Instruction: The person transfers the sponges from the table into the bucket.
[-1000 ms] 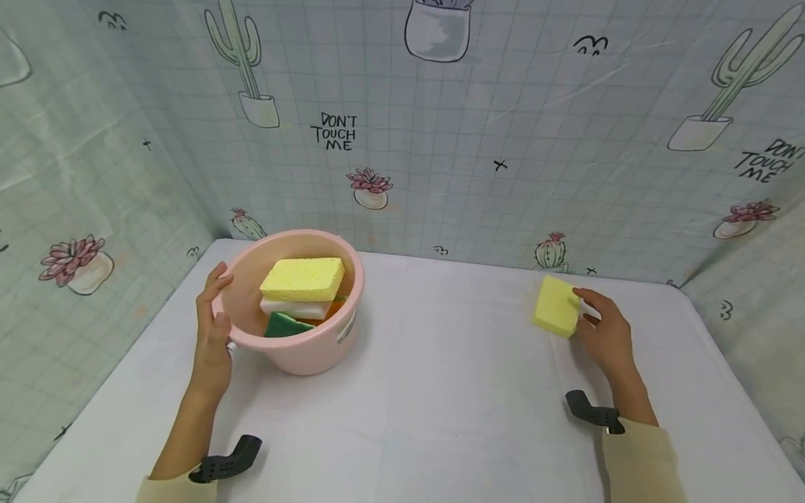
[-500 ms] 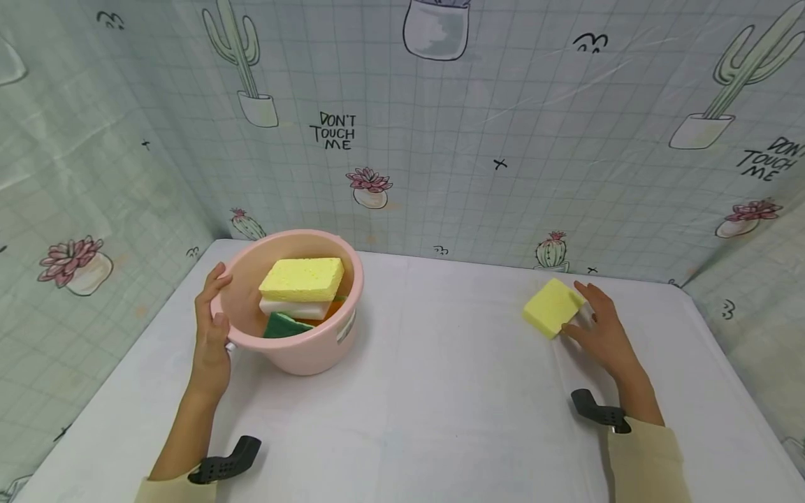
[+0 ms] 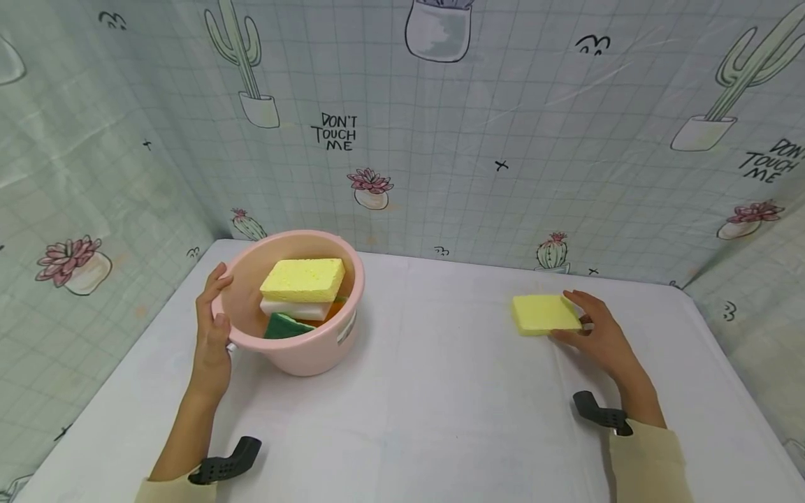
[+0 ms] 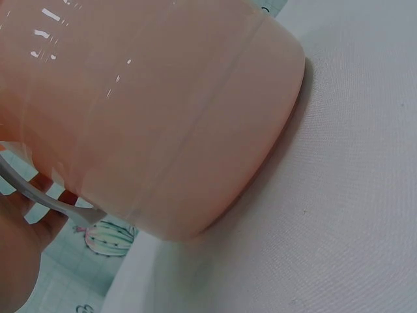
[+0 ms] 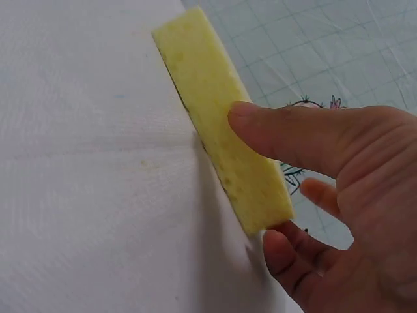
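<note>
A pink bucket (image 3: 312, 356) stands on the left side of the table. My left hand (image 3: 210, 342) holds its left rim, the thumb on the near side and the fingers spread along the edge. In the left wrist view, a grey handle (image 4: 49, 203) crosses near the fingers. Inside the bucket, a yellow sponge (image 3: 302, 279) lies over a white block (image 3: 295, 309), beside a dark green piece (image 3: 284, 326) and something orange, partly hidden. On the right, my right hand (image 3: 602, 340) pinches the right end of another yellow sponge (image 3: 542, 314) flat on the table, thumb on its near side.
The white table (image 3: 440, 405) reaches a grid-patterned cloth (image 3: 440, 140) with cactus prints, which rises behind and at both sides. A dark device (image 3: 226, 461) is strapped at my left wrist, and another dark device (image 3: 600, 412) at my right.
The yellow sponge at the right has turned from near upright to lying lengthwise across and slid slightly left. My right hand's grip has shifted along with it. The left hand and bucket have stayed put.
</note>
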`<state>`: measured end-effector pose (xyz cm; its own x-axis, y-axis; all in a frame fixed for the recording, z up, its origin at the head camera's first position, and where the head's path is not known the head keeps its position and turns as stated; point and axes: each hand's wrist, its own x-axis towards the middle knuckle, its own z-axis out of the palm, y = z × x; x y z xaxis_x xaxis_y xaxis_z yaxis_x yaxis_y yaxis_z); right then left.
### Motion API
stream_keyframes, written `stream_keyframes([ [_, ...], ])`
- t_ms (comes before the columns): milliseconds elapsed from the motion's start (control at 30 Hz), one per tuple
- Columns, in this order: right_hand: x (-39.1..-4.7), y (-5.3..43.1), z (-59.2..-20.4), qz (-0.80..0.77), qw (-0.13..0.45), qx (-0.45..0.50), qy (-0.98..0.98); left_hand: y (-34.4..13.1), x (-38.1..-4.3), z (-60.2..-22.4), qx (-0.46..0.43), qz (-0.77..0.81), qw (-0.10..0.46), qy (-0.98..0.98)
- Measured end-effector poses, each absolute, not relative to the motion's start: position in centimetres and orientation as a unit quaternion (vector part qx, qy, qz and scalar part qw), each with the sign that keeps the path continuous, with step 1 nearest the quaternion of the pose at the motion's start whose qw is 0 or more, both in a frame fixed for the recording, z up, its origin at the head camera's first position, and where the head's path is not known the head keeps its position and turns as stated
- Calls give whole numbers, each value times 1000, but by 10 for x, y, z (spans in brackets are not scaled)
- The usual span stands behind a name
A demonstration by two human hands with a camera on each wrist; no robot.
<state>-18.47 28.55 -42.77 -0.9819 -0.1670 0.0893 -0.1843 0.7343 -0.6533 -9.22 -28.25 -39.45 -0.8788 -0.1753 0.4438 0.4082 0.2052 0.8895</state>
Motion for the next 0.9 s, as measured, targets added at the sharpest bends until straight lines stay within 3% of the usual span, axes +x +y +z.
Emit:
stream_keyframes([
  [367, -185, 289, -425, 365, -65, 110, -922, -283, -92, -395, -72, -625, 228, -743],
  [900, -181, 284, -421, 353, -69, 81, -930, -283, -92, -395, -60, -596, 236, -765],
])
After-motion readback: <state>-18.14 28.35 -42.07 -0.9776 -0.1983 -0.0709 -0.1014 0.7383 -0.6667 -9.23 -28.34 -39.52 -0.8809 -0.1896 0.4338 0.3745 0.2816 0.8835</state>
